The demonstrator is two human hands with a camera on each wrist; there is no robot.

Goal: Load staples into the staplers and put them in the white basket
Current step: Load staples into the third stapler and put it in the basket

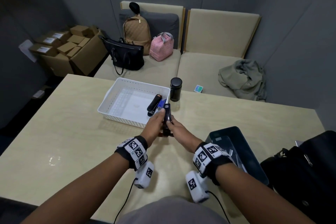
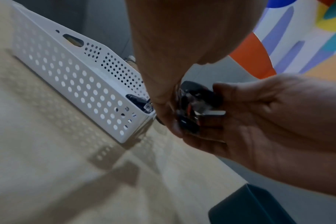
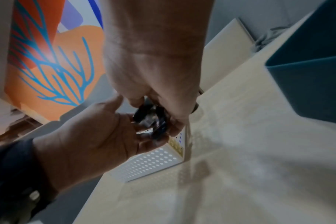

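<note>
Both hands hold one black stapler just above the table, at the near right corner of the white basket. My left hand grips its left side and my right hand pinches its right side. In the left wrist view the stapler shows shiny metal between its black halves, with the left hand and the right hand curled around it. The right wrist view shows the same stapler and grip. A black stapler and a blue stapler lie inside the basket.
A black cylindrical flask stands right behind the basket's corner. A dark teal bin sits at the table's right, with a black bag beyond it. Sofa seats with bags and a jacket lie past the table's far edge.
</note>
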